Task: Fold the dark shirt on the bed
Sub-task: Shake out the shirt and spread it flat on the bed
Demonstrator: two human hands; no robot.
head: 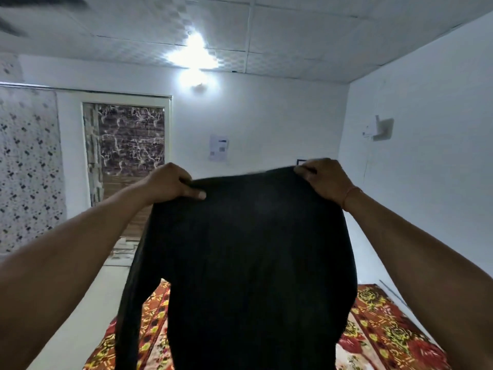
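Note:
The dark shirt [248, 263] hangs in the air in front of me, spread wide and falling past the bottom of the view. My left hand [170, 184] grips its top edge at the left corner, thumb lying over the cloth. My right hand [324, 178] pinches the top edge at the right corner. A sleeve dangles down on the left side. Below the shirt lies the bed [384, 332] with a red and yellow floral cover, mostly hidden by the cloth.
A white wall [426, 161] runs close along the right of the bed. A door with a patterned panel [128, 148] stands at the back left. A bright lamp [197, 81] shines on the far wall.

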